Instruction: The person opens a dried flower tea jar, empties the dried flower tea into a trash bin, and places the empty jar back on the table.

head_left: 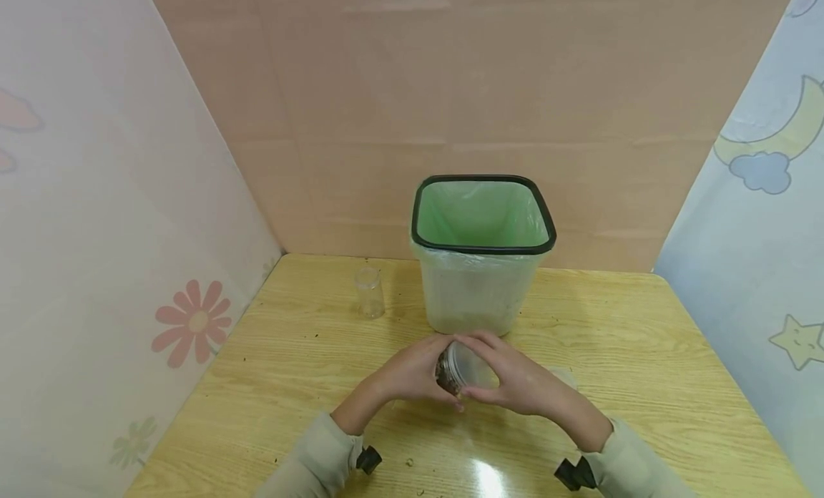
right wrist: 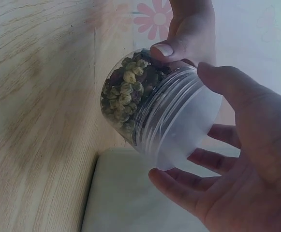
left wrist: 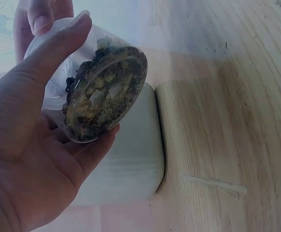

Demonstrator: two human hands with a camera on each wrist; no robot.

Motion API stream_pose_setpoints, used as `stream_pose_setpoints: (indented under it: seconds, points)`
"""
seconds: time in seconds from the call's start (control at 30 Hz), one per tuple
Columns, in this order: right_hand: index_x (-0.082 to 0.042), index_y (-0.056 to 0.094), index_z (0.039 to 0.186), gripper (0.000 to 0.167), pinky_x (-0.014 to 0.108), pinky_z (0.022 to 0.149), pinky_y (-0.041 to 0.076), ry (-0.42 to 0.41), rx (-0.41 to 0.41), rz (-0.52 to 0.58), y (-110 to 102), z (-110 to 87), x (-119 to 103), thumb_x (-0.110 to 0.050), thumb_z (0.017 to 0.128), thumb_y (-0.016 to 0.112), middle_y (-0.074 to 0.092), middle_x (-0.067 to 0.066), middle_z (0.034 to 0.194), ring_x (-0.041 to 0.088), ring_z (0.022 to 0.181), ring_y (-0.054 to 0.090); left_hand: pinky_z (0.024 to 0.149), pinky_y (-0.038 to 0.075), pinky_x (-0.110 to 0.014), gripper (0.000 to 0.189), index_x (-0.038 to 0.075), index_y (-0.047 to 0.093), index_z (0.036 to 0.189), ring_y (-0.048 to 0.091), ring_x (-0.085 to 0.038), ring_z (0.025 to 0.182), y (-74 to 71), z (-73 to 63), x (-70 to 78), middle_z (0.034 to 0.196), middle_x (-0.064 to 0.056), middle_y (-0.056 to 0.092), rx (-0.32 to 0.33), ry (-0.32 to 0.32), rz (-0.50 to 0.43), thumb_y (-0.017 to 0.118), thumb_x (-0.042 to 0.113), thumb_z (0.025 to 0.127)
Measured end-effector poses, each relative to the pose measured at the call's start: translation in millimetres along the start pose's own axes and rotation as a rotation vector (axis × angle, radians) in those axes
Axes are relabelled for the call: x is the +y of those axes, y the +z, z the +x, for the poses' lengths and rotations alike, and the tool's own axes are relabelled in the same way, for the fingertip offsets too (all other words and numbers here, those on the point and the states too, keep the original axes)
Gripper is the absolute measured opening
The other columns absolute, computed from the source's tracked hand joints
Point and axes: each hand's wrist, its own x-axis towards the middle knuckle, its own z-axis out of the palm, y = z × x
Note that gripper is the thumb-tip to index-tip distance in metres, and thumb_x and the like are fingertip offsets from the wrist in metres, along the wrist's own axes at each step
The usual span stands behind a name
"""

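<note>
Both hands meet around a clear jar point(right wrist: 125, 92) of dried yellowish-green buds, held tilted above the table in front of the bin. My left hand point(head_left: 412, 373) grips the jar's body, thumb on one side and fingers on the other. In the left wrist view the round base of the jar point(left wrist: 109, 92) faces the camera, dark buds and crumbs behind it. My right hand point(head_left: 518, 380) curls its thumb and fingers round the frosted lid point(right wrist: 191, 125) at the jar's other end. Ridged rings show beside the lid in the right wrist view.
A bin point(head_left: 473, 290) with a black rim and pale green liner stands just beyond the hands. An upright clear container point(head_left: 370, 294) is left of it. Behind the right wrist lies a pale translucent piece point(head_left: 564, 376), partly hidden. Small crumbs dot the wooden table point(head_left: 309, 369).
</note>
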Motion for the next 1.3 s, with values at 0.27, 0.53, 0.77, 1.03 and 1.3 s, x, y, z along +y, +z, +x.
stream_pose_setpoints:
  seconds: [0.27, 0.53, 0.77, 1.03, 1.3]
  points:
    - [-0.012, 0.042, 0.153, 0.077, 0.047, 0.103, 0.049, -0.057, -0.007, 0.006, 0, 1.6, -1, -0.028, 0.089, 0.08, 0.044, 0.004, 0.15, 0.024, 0.133, 0.05, 0.099, 0.049, -0.029, 0.105, 0.021, 0.04, 0.153, 0.054, -0.008, 0.119, -2.3, -1.5, -2.2, 0.138, 0.007, 0.056, -0.033, 0.013, -0.044, 0.091, 0.055, 0.067]
    - [-0.012, 0.041, 0.154, 0.078, 0.047, 0.103, 0.05, -0.076, -0.014, -0.003, -1, 1.3, -1, -0.026, 0.088, 0.08, 0.043, 0.006, 0.151, 0.024, 0.133, 0.05, 0.103, 0.048, -0.032, 0.108, 0.023, 0.035, 0.156, 0.052, -0.009, 0.125, -3.0, -2.8, -4.4, 0.143, 0.008, 0.053, -0.055, 0.014, -0.07, 0.088, 0.058, 0.069]
    - [-0.009, 0.041, 0.153, 0.077, 0.046, 0.103, 0.051, -0.075, -0.008, -0.002, -2, 0.5, 0, -0.025, 0.088, 0.079, 0.043, 0.007, 0.15, 0.024, 0.132, 0.051, 0.107, 0.046, -0.033, 0.107, 0.022, 0.037, 0.155, 0.051, -0.009, 0.128, -4.3, -3.6, -6.9, 0.145, 0.008, 0.052, -0.046, 0.02, -0.081, 0.089, 0.057, 0.069]
    - [-0.007, 0.042, 0.153, 0.077, 0.046, 0.102, 0.051, -0.026, -0.007, -0.014, -5, -3.1, 3, -0.027, 0.088, 0.08, 0.043, 0.008, 0.15, 0.026, 0.131, 0.052, 0.103, 0.048, -0.03, 0.099, 0.02, 0.045, 0.149, 0.054, -0.007, 0.121, -6.1, -4.4, -10.2, 0.136, 0.008, 0.057, -0.028, 0.035, -0.086, 0.09, 0.054, 0.068]
    - [-0.008, 0.043, 0.153, 0.077, 0.048, 0.102, 0.051, 0.014, -0.004, -0.041, -4, -7.1, 8, -0.032, 0.089, 0.079, 0.044, 0.009, 0.15, 0.029, 0.132, 0.051, 0.104, 0.048, -0.034, 0.098, 0.02, 0.046, 0.148, 0.054, -0.01, 0.121, -8.2, -6.6, -11.0, 0.137, 0.004, 0.058, -0.033, 0.001, -0.08, 0.091, 0.053, 0.068]
